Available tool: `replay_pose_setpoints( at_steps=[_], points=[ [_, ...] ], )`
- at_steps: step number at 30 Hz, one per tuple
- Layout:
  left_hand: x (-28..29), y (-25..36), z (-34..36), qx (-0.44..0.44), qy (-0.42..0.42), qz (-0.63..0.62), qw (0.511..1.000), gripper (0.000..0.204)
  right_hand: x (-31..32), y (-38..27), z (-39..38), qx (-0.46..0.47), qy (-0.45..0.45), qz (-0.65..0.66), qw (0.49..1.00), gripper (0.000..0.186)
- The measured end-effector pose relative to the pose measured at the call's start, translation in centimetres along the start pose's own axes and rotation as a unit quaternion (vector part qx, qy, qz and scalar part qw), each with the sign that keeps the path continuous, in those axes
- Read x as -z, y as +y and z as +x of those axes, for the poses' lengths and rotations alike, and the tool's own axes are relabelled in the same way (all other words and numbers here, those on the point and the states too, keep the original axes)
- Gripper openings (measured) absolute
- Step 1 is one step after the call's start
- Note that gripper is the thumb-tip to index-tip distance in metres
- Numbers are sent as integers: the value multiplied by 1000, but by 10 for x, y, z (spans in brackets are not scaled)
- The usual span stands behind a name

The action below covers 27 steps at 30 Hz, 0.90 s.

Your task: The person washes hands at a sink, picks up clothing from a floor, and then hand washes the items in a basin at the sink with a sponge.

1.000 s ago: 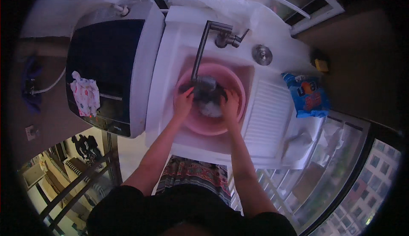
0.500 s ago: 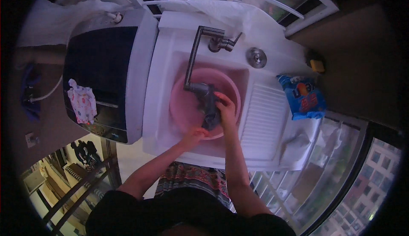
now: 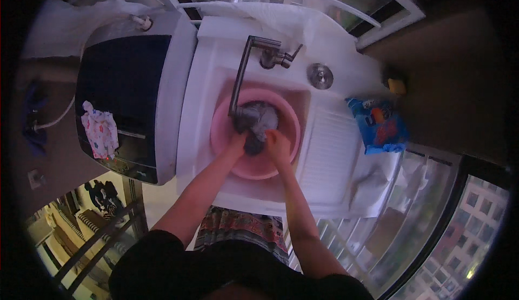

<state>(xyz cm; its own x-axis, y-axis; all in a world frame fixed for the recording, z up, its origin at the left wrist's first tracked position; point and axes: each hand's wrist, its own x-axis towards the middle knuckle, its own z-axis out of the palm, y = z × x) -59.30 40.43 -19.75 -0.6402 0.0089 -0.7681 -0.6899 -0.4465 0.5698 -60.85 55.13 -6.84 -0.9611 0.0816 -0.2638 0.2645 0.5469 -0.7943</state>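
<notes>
A dark grey wet cloth [image 3: 266,117], partly lighter grey, is bunched inside the pink basin [image 3: 258,174], which sits in the white sink [image 3: 204,162]. My left hand [image 3: 238,140] is closed on the near left side of the cloth, its fingertips largely hidden. On the other side, my right hand [image 3: 277,145] pinches the lighter part, fingers bent inward. A dark end of the fabric hangs between the two hands. Above the basin's left part reaches the spout of the dark metal faucet [image 3: 238,81].
A ribbed washboard [image 3: 328,151] adjoins the sink on the right, with a blue detergent bag [image 3: 378,126] beyond it. Behind stands a round metal drain plug [image 3: 320,76]. To the left is a washing machine [image 3: 121,83] with a flowered cloth [image 3: 100,130] on its lid.
The cloth has been turned and gathered, so a lighter grey side now shows. My left hand has moved farther into the basin; my right hand has come nearer to me. The view shifted slightly.
</notes>
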Motion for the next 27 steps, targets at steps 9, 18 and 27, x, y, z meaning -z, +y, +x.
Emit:
replay_pose_setpoints(
  at_steps=[9,18,27],
  points=[
    [-34,62,-19,54,-57,-286,955,36,15,-45,15,38,58,142,987,20],
    [38,18,-34,197,24,-236,951,35,28,-84,6,62,101,131,984,24],
    [22,21,-37,211,1,-368,906,31,55,-82,93,54,132,144,979,48]
  ],
)
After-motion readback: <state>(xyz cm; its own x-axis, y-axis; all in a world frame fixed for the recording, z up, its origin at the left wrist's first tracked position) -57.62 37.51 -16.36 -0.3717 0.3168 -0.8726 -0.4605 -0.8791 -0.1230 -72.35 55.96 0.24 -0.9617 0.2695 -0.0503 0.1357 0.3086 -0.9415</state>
